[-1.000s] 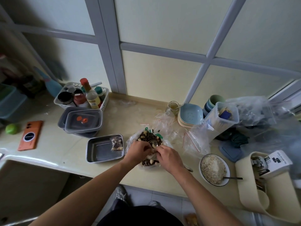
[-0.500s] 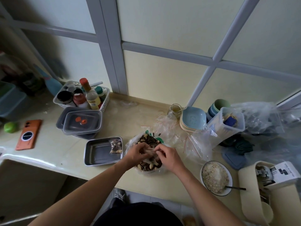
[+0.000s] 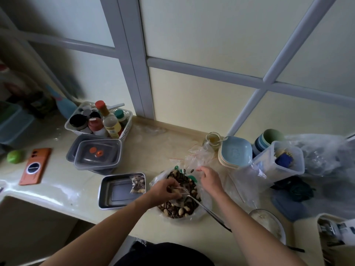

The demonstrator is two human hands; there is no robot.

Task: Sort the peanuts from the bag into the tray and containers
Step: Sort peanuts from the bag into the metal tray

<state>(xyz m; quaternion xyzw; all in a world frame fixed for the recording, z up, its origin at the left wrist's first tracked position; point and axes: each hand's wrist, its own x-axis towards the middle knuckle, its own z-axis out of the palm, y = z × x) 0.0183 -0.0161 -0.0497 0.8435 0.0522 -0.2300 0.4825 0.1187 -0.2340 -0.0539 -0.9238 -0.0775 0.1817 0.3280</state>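
Note:
An open plastic bag [image 3: 199, 212] of peanuts mixed with striped seeds lies on the counter in front of me. A spoon [image 3: 206, 209] rests in it, handle pointing lower right. My left hand [image 3: 165, 189] is over the pile and pinches a small clear bag [image 3: 180, 191]. My right hand [image 3: 210, 179] hovers at the big bag's far right rim, fingers curled down next to loose clear zip bags [image 3: 199, 158]; what it holds is hidden. Left of the bag sits a metal tray [image 3: 115, 194] with a small packet of nuts [image 3: 138, 184] in its corner.
Grey lidded containers [image 3: 97, 152] and a basket of bottles [image 3: 80, 129] stand behind the tray. An orange phone [image 3: 35, 166] and a green fruit [image 3: 15, 156] lie far left. Blue plates [image 3: 236, 152], a glass jar [image 3: 212, 139], a clear tub [image 3: 269, 162] and a bowl of white grains [image 3: 269, 225] crowd the right.
The hands, together over the pile before, have parted. My right hand moved up and right toward the zip bags. My left hand stays over the pile with the small clear bag.

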